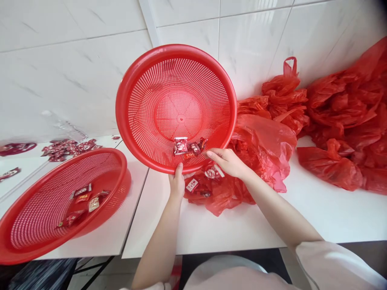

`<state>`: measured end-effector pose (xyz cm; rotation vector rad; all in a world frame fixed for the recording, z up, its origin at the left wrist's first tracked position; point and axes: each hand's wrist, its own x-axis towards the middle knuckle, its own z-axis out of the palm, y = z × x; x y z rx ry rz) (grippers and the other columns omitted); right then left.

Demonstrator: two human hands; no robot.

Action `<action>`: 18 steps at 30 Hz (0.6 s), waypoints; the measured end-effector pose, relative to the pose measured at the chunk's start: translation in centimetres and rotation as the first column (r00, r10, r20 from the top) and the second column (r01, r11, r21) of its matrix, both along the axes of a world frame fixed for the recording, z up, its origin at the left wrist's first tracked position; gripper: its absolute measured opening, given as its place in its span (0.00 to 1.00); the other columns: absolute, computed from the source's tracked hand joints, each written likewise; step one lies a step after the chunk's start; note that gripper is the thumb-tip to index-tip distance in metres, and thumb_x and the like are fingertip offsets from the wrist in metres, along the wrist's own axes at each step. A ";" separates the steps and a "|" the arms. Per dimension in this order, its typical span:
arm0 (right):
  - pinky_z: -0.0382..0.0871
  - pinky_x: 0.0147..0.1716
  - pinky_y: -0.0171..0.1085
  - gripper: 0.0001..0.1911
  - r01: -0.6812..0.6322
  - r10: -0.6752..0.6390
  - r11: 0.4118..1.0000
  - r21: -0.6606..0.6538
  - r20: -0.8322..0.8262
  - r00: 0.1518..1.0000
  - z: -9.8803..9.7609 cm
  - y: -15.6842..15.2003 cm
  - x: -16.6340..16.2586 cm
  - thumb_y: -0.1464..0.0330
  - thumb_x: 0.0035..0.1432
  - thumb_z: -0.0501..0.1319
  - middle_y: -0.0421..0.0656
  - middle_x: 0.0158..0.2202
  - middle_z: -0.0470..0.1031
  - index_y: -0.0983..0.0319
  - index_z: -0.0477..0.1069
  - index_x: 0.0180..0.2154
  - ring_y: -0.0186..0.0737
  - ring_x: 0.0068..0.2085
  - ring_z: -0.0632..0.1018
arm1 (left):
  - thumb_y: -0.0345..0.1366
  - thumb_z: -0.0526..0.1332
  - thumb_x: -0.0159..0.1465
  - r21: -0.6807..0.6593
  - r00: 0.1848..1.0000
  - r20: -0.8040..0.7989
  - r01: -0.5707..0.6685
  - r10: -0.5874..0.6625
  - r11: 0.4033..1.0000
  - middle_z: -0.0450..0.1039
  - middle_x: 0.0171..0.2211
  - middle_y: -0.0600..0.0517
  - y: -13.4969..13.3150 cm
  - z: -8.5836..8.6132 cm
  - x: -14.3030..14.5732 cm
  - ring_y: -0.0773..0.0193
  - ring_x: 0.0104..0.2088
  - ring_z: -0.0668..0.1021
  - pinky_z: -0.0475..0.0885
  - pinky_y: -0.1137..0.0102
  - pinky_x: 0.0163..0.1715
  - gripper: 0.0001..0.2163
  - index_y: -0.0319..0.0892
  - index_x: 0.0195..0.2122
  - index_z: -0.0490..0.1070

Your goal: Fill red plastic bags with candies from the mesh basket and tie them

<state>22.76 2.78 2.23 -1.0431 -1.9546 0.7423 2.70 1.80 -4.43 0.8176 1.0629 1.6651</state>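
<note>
A: How far along does the work look?

B: Partly done, it seems. A few small, shiny red-and-white wrapped packets (pixel 181 146) lie against the lower wall of the large round red plastic mesh basket (pixel 178 105). Other loose red-and-white packets (pixel 192 185) lie outside it, on the crumpled red plastic bag (pixel 263 137) just below.

A: And the person's hands?

B: The left hand (pixel 177 181) curls around the basket's lower rim, thumb over the edge, and the basket tilts with its opening toward the person, above the white table (pixel 151 229). The right hand (pixel 225 160) has its fingers drawn together beside the rim, near the packets; whether it pinches one is hard to tell from this angle.

A: What do the other containers hold?

B: A second round red mesh basket (pixel 39 213), to the left, holds several wrapped packets (pixel 93 204). The bulky red plastic bags (pixel 341 108) on the right hide their contents.
</note>
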 end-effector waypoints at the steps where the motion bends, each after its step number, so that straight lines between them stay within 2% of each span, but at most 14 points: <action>1: 0.72 0.47 0.40 0.20 0.013 -0.013 0.999 0.034 -0.011 1.000 0.1 -0.1 -0.1 0.58 0.68 0.51 0.44 0.42 0.81 0.61 0.77 0.45 0.43 0.44 0.80 | 0.42 0.66 0.59 0.006 1.000 0.000 0.005 -0.005 1.000 0.77 0.47 0.46 0.0 0.0 0.1 0.55 0.40 0.82 0.81 0.63 0.31 0.22 0.45 0.54 0.67; 3: 0.68 0.54 0.43 0.19 0.044 -0.044 0.991 0.129 -0.009 0.999 -0.1 0.0 -0.4 0.59 0.69 0.50 0.47 0.50 0.77 0.61 0.74 0.50 0.44 0.52 0.77 | 0.42 0.65 0.59 0.001 1.000 0.004 0.022 -0.022 1.000 0.76 0.49 0.46 -0.1 -0.2 0.4 0.55 0.42 0.81 0.82 0.63 0.31 0.23 0.45 0.54 0.67; 5: 0.61 0.60 0.47 0.21 0.090 -0.105 0.971 0.220 0.060 0.993 -0.6 0.2 -0.6 0.57 0.68 0.51 0.51 0.59 0.69 0.61 0.70 0.55 0.46 0.61 0.69 | 0.42 0.66 0.58 -0.020 0.999 0.010 0.044 -0.044 0.999 0.76 0.49 0.45 -0.4 -0.3 0.9 0.54 0.42 0.81 0.82 0.63 0.33 0.24 0.44 0.55 0.66; 8: 0.54 0.63 0.56 0.31 0.191 -0.257 0.941 0.280 0.222 0.941 -1.9 0.7 -0.7 0.51 0.65 0.53 0.56 0.69 0.51 0.62 0.61 0.62 0.55 0.68 0.55 | 0.42 0.67 0.57 -0.050 0.997 0.018 0.082 -0.081 0.995 0.76 0.47 0.46 -0.9 -0.7 2.0 0.54 0.41 0.82 0.82 0.61 0.34 0.27 0.46 0.58 0.64; 10: 0.51 0.62 0.61 0.39 0.229 -0.312 0.934 0.275 0.313 0.897 -2.8 0.9 -1.0 0.47 0.62 0.54 0.57 0.70 0.46 0.62 0.54 0.66 0.60 0.69 0.51 | 0.42 0.67 0.57 -0.070 0.994 0.021 0.111 -0.110 0.991 0.77 0.47 0.47 -1.2 -1.0 2.6 0.55 0.41 0.82 0.82 0.61 0.35 0.28 0.47 0.58 0.63; 12: 0.49 0.62 0.62 0.43 0.213 -0.302 0.943 0.256 0.393 0.868 -3.4 0.8 -1.3 0.46 0.60 0.55 0.60 0.68 0.51 0.65 0.50 0.67 0.62 0.68 0.54 | 0.41 0.67 0.57 -0.087 0.991 0.020 0.132 -0.131 0.987 0.76 0.48 0.47 -1.5 -1.3 3.0 0.54 0.41 0.82 0.82 0.61 0.35 0.27 0.48 0.58 0.64; 14: 0.53 0.61 0.61 0.42 0.162 -0.252 0.960 0.226 0.457 0.853 -3.5 0.6 -1.8 0.48 0.62 0.55 0.62 0.62 0.62 0.68 0.51 0.66 0.61 0.64 0.62 | 0.41 0.67 0.57 -0.103 0.990 0.015 0.142 -0.141 0.984 0.76 0.49 0.46 -1.7 -1.6 3.2 0.53 0.41 0.82 0.82 0.60 0.35 0.26 0.46 0.57 0.66; 16: 0.61 0.56 0.57 0.36 0.123 -0.210 0.972 0.202 0.501 0.839 -3.4 0.4 -2.3 0.51 0.64 0.54 0.61 0.55 0.71 0.70 0.58 0.62 0.59 0.57 0.70 | 0.41 0.66 0.58 -0.118 0.990 0.015 0.141 -0.140 0.983 0.77 0.47 0.46 -1.6 -1.8 3.1 0.52 0.42 0.81 0.82 0.59 0.36 0.23 0.45 0.55 0.68; 18: 0.65 0.50 0.54 0.28 0.103 -0.194 0.975 0.197 0.530 0.826 -3.1 0.3 -2.6 0.54 0.65 0.54 0.58 0.48 0.75 0.68 0.66 0.56 0.56 0.51 0.73 | 0.41 0.65 0.58 -0.131 0.990 0.026 0.138 -0.136 0.982 0.77 0.46 0.47 -1.5 -1.9 3.0 0.52 0.43 0.81 0.82 0.58 0.37 0.21 0.45 0.53 0.69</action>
